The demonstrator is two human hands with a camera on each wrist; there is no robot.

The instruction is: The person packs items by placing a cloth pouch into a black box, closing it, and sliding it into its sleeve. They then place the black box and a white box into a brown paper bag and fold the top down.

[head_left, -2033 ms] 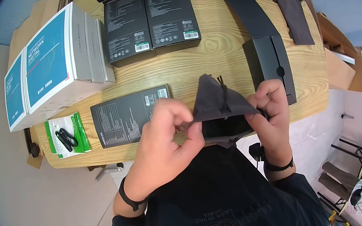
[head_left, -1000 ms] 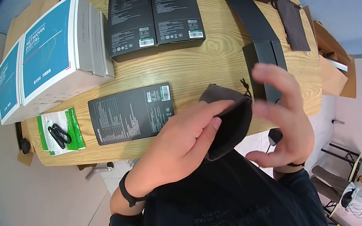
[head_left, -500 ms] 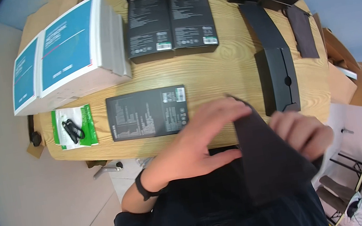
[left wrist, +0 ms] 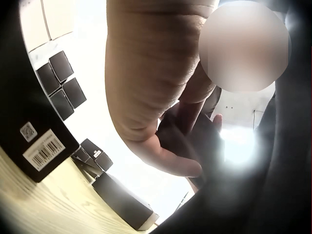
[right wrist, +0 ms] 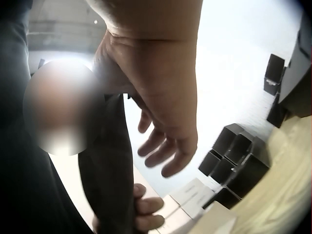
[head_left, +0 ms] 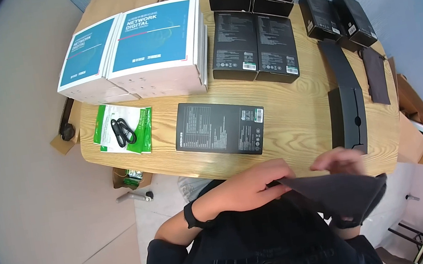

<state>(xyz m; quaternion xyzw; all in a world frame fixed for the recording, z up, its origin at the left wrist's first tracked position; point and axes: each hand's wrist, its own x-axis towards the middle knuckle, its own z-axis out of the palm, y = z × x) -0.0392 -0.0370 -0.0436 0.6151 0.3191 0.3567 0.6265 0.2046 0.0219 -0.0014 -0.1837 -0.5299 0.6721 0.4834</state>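
A dark grey cloth pouch [head_left: 337, 189] is stretched in front of the dark shirt, past the table's front edge. My left hand [head_left: 261, 184] pinches one end of it between thumb and fingers; the left wrist view shows the same hand [left wrist: 156, 92] with dark cloth by the fingertips. Behind the pouch is my right hand [head_left: 340, 160], partly covered by the cloth. In the right wrist view, that hand's fingers [right wrist: 165, 151] hang loosely bent beside the pouch [right wrist: 109, 165], its thumb hidden. A black printed box [head_left: 220, 128] lies flat nearest my left hand.
An opened black box [head_left: 346, 116] stands at the right, with another pouch [head_left: 376, 75] beyond it. Black boxes [head_left: 253, 45] are stacked at the back. White-and-blue cartons [head_left: 154, 47] fill the back left. A coiled black cable [head_left: 123, 132] lies on green-white packets [head_left: 144, 131].
Both hands first held the pouch's mouth apart; the right hand let go, and the pouch swung round to the right. The left hand keeps its grip. The head view has shifted, showing more leftward.
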